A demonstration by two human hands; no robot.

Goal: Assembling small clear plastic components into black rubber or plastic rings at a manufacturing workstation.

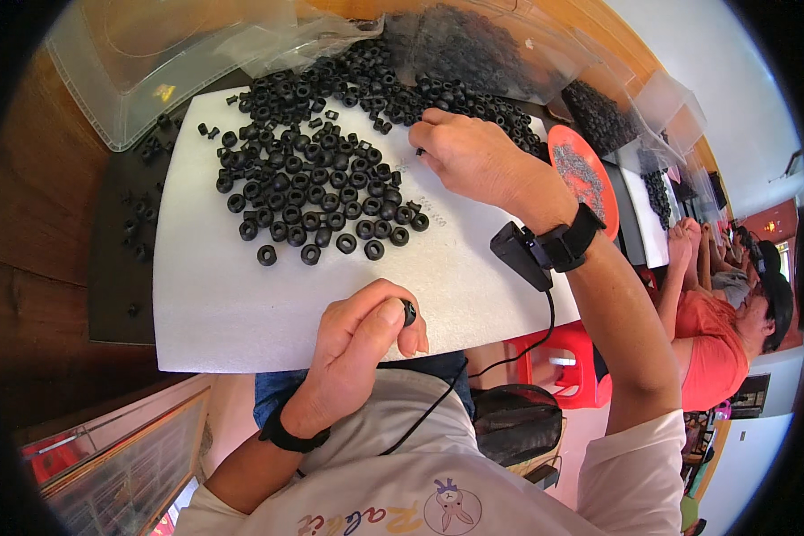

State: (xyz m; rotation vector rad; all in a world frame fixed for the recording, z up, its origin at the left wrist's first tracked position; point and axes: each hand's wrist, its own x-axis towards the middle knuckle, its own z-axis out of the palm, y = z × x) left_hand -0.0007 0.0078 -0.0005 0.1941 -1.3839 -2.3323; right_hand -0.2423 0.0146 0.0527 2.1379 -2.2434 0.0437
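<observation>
Near the front edge of the white foam sheet (214, 313), my left hand (353, 335) is closed, pinching a small round black plastic piece (409, 313) between thumb and fingers. Farther up on the right, my right hand (482, 165) reaches over the sheet beside the heap of black pieces. Its fingers are drawn together, and a bit of something black shows under the fingertips; what it is stays mostly hidden. Many ring-shaped black pieces (317, 179) with square-looking holes lie spread across the middle. Smaller spool-like black pieces (382, 125) are mixed in behind them.
An orange-red plate (558, 138) of tiny silvery parts stands to the right of my right hand. Clear plastic bins (116, 107) line the back. A black cable (552, 313) hangs from my right wrist device (523, 255). Someone in an orange shirt (710, 339) sits at the right.
</observation>
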